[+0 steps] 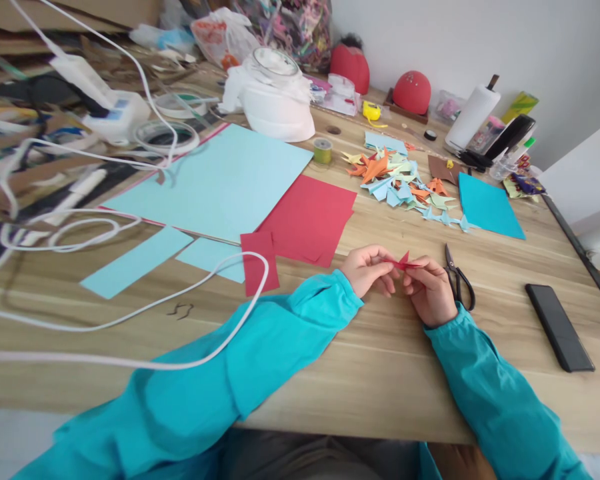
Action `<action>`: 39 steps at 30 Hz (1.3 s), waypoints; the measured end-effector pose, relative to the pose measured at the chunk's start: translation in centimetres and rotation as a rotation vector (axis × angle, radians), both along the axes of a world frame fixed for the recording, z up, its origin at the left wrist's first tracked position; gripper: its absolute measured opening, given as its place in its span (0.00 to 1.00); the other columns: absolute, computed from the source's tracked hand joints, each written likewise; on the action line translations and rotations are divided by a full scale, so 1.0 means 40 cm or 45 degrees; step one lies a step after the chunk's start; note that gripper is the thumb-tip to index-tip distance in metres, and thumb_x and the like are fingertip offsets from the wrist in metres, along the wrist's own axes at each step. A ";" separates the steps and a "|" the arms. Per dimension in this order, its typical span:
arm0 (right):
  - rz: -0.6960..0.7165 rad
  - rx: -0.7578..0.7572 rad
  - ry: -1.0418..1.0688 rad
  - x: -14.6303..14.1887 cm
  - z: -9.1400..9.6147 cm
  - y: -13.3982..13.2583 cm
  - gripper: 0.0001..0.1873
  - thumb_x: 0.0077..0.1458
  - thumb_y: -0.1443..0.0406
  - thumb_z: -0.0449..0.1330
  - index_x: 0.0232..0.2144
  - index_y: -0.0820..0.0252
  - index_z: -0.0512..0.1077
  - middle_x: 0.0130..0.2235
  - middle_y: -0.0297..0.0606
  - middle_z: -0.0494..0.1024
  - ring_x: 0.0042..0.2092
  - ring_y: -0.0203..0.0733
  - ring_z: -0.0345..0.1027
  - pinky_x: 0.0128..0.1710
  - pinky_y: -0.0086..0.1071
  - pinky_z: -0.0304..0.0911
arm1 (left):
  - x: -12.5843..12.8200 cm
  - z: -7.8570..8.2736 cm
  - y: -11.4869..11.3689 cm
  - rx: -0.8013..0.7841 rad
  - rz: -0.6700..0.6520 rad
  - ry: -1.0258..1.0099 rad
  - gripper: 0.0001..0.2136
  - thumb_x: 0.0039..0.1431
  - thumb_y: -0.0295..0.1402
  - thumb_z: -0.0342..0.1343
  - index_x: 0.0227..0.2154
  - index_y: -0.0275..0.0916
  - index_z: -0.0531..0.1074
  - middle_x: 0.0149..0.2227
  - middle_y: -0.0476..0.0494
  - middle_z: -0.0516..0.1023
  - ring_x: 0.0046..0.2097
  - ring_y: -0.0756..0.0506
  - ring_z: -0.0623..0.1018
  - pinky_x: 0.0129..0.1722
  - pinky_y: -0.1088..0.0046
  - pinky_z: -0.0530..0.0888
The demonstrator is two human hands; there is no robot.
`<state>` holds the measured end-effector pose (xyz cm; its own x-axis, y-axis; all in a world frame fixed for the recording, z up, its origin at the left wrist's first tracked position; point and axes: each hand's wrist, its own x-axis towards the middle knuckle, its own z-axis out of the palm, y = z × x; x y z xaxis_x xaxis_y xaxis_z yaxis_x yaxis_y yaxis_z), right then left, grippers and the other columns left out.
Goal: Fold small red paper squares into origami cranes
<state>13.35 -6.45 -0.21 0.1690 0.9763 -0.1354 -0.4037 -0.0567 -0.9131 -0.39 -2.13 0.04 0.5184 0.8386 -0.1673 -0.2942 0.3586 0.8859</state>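
Observation:
Between my two hands is a small red folded paper crane (pixel 404 263), held just above the wooden table. My left hand (pixel 369 268) pinches its left end between thumb and fingers. The right end sits in the closed fingers of my right hand (pixel 429 288). Black scissors (pixel 459 277) lie right beside my right hand, partly hidden by it. Red paper sheets (pixel 310 217) and a red paper strip (pixel 259 262) are to the left of my left hand. Beyond my hands is a pile of folded paper cranes (pixel 393 179) in orange, light blue and pale yellow.
Large light blue sheets (pixel 220 180) and cut strips (pixel 137 261) lie at left, with a white cable (pixel 215 328) looping across. A turquoise sheet (pixel 490 205) and a phone (pixel 559 327) are at right. A thread spool (pixel 323 151) and yellow tape measure (pixel 373 111) stand farther back.

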 end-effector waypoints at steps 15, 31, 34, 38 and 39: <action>-0.011 0.006 0.011 0.001 0.000 0.001 0.04 0.38 0.71 0.62 0.21 0.60 0.72 0.17 0.32 0.73 0.19 0.31 0.64 0.15 0.20 0.56 | -0.008 -0.012 0.009 -0.079 -0.033 -0.144 0.06 0.45 0.26 0.51 0.28 0.30 0.69 0.21 0.41 0.76 0.18 0.46 0.75 0.17 0.71 0.71; 0.006 0.030 -0.004 0.008 -0.006 0.001 0.04 0.41 0.70 0.62 0.22 0.59 0.71 0.18 0.30 0.73 0.18 0.30 0.63 0.16 0.21 0.57 | -0.009 -0.004 0.003 -0.043 -0.001 -0.095 0.07 0.46 0.28 0.53 0.30 0.31 0.70 0.22 0.44 0.76 0.18 0.48 0.74 0.18 0.72 0.72; 0.003 0.027 -0.012 0.008 -0.005 0.000 0.04 0.41 0.70 0.62 0.22 0.59 0.70 0.17 0.30 0.73 0.19 0.30 0.63 0.16 0.21 0.57 | -0.009 -0.003 0.004 -0.049 -0.002 -0.093 0.07 0.46 0.27 0.52 0.30 0.30 0.71 0.23 0.43 0.76 0.18 0.48 0.74 0.17 0.72 0.72; -0.003 0.015 -0.014 0.006 -0.003 0.000 0.04 0.41 0.70 0.63 0.22 0.59 0.71 0.17 0.30 0.73 0.18 0.30 0.63 0.16 0.21 0.56 | -0.009 -0.004 0.007 -0.047 0.003 -0.102 0.08 0.46 0.27 0.51 0.29 0.30 0.71 0.23 0.42 0.77 0.18 0.48 0.74 0.17 0.72 0.71; 0.002 0.019 -0.012 0.006 -0.003 0.000 0.04 0.41 0.71 0.62 0.22 0.59 0.71 0.17 0.30 0.73 0.18 0.30 0.63 0.16 0.21 0.56 | -0.009 -0.004 0.007 -0.048 0.008 -0.104 0.08 0.46 0.27 0.51 0.29 0.30 0.71 0.23 0.42 0.77 0.17 0.48 0.74 0.17 0.72 0.71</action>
